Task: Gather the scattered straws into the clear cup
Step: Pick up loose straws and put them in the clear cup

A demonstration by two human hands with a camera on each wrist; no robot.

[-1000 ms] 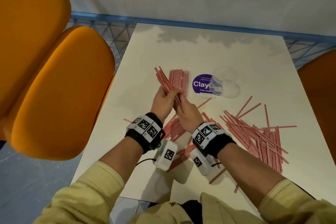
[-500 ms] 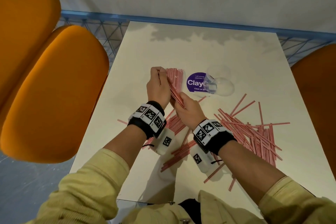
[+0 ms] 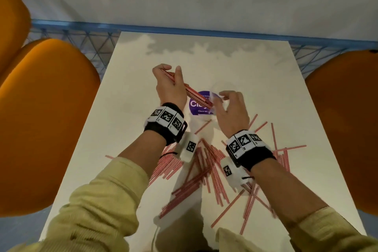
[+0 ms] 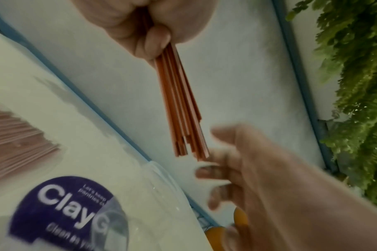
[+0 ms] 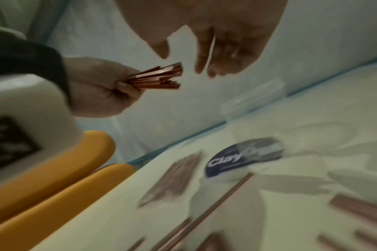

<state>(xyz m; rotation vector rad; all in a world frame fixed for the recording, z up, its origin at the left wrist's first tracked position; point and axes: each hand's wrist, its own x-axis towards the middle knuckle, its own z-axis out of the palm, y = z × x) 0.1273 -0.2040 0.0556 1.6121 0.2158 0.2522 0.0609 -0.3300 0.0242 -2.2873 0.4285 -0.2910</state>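
Released by the right hand (image 3: 231,112), straws (image 3: 194,93) stay in left grip (image 3: 169,88).

Left hand: our left hand (image 4: 153,22) grips a bundle of red straws (image 4: 179,101), tips fanned and pointing down.
Right hand: our right hand (image 4: 258,169), blurred, fingers loosely spread, sits just beside the straw tips.
Table: we see a white table (image 4: 43,105) with a purple round "Clay" sticker (image 4: 54,207).
Cup: the clear cup (image 4: 144,208) overlaps the sticker.
Background: green fern foliage (image 4: 355,84).
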